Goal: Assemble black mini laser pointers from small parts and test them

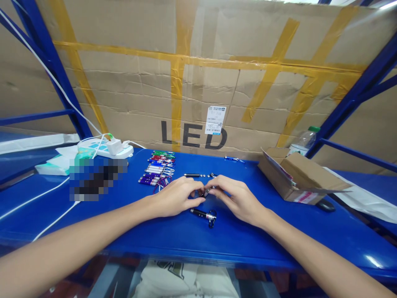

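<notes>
My left hand (178, 195) and my right hand (238, 198) meet over the middle of the blue table, fingertips pinched together. Between them is a small silver-and-black piece (206, 192), mostly covered by the fingers, so its exact kind is unclear. Just in front lies a black keychain penlight (200, 213) with a silver end and a black loop. Behind the hands, a black penlight barrel (192, 175), small silver round pieces (203, 176) like button cells and a dark end piece with a ring (212, 175) lie in a row.
Several coloured penlights with cords (156, 169) lie left of centre; a blue one (233, 159) is at the back. An open cardboard box (287, 182), a black mouse (325, 205) and a bottle (305, 140) are right. A power strip (107, 149) with white cables stands left.
</notes>
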{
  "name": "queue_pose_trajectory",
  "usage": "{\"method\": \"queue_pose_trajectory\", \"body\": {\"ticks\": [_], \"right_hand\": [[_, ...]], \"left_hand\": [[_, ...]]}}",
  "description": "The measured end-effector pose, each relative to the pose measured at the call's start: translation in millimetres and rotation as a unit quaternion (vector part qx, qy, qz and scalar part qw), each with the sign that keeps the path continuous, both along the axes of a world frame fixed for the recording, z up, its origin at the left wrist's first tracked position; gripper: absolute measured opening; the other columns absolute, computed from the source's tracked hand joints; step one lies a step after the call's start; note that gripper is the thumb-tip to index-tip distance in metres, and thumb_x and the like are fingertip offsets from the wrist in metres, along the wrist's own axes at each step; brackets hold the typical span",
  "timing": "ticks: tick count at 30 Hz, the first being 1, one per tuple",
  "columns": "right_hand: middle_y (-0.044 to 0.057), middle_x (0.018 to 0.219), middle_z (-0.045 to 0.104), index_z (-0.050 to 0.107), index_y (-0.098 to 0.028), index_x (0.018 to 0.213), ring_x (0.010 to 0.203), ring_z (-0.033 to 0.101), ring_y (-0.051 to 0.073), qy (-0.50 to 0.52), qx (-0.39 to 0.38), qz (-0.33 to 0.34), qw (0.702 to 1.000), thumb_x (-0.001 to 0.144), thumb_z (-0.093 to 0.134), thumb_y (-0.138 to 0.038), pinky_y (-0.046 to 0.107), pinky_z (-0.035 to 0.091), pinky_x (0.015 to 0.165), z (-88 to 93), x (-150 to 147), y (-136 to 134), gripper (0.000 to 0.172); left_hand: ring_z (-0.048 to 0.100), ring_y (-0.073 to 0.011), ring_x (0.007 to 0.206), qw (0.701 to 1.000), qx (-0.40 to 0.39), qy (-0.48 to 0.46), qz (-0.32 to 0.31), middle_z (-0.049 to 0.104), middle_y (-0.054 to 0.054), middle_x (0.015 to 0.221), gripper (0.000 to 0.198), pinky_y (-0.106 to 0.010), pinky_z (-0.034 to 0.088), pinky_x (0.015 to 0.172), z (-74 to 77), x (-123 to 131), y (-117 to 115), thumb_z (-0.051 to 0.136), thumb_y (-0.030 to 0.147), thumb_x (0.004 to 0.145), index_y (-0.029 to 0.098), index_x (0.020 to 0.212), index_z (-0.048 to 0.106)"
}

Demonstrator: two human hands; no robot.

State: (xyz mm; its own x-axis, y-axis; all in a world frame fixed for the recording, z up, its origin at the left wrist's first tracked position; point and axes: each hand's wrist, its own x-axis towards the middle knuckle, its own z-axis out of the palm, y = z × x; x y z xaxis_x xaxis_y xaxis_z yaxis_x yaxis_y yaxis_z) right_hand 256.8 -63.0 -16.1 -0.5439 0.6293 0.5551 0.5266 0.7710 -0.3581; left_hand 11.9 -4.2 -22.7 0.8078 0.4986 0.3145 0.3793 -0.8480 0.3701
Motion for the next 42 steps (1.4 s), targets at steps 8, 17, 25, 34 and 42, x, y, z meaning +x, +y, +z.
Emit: {"method": "queue_pose_trajectory", "body": {"ticks": [8,17,25,34,42], "right_hand": [[0.005,0.106,0.075,0.067,-0.023,0.113,0.097,0.070,0.019,0.006,-0.007,0.002,1.000,0.111,0.057,-0.022,0.030,0.054,0.087,-0.8,3.0,1.4,0.010],[0.006,0.106,0.071,0.064,-0.023,0.110,0.096,0.066,0.019,-0.013,-0.013,0.026,0.999,0.112,0.054,-0.021,0.030,0.052,0.085,1.2,3.6,0.7,0.011],[0.008,0.106,0.070,0.065,-0.022,0.106,0.097,0.065,0.020,-0.036,-0.024,0.020,0.999,0.113,0.051,-0.025,0.031,0.053,0.085,4.6,2.2,-1.1,0.016],[0.009,0.112,0.072,0.069,-0.023,0.111,0.103,0.069,0.021,-0.026,-0.018,0.026,0.999,0.113,0.051,-0.028,0.034,0.057,0.091,6.7,1.6,-0.4,0.019],[0.009,0.115,0.073,0.068,-0.024,0.113,0.108,0.069,0.023,-0.020,-0.010,0.009,1.000,0.111,0.057,-0.027,0.037,0.057,0.095,4.0,2.0,-0.5,0.011]], "left_hand": [[0.066,-0.0204,0.089,0.999,-0.039,-0.018,0.000,0.071,-0.001,0.092,0.012,-0.029,0.044,0.081,0.2,2.2,0.4,0.073,0.031,0.099,0.021,0.106,0.072],[0.066,-0.0177,0.082,0.998,-0.064,-0.028,0.004,0.073,0.000,0.087,0.015,-0.026,0.044,0.076,2.2,4.7,0.8,0.078,0.029,0.095,0.021,0.108,0.077],[0.066,-0.0169,0.079,0.996,-0.079,-0.030,0.003,0.073,0.000,0.086,0.018,-0.026,0.044,0.074,2.2,4.0,0.9,0.075,0.029,0.095,0.021,0.111,0.078],[0.060,-0.0140,0.065,0.987,-0.155,-0.050,0.011,0.065,0.003,0.071,0.018,-0.024,0.042,0.066,4.5,4.1,0.7,0.072,0.031,0.094,0.019,0.106,0.078],[0.055,-0.0133,0.069,0.963,-0.247,-0.103,0.004,0.069,0.001,0.078,0.022,-0.024,0.044,0.065,-1.4,4.7,3.0,0.073,0.036,0.092,0.016,0.104,0.077]]}}
